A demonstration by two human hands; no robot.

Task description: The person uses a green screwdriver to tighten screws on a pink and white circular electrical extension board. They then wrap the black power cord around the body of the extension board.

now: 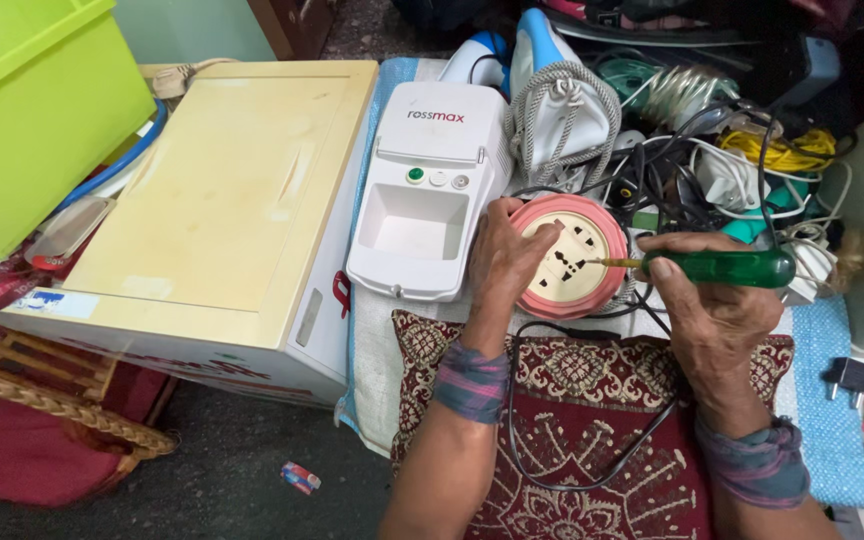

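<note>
Red cushion (592, 440); round pink socket (569, 257); screwdriver (717, 267)

Two bare forearms with sleeves pushed up. Cuff of plaid cloth in purple, pink and grey bunched above left hand (504, 262). Matching plaid cuff above right hand (714, 318).

Left hand (505, 262): grips the round pink socket box (570, 257), thumb on its face.
Right hand (714, 310): holds a green-handled screwdriver (714, 267), tip in the socket face.
Beside: white machine (430, 190), tangled cables (722, 160).
</note>
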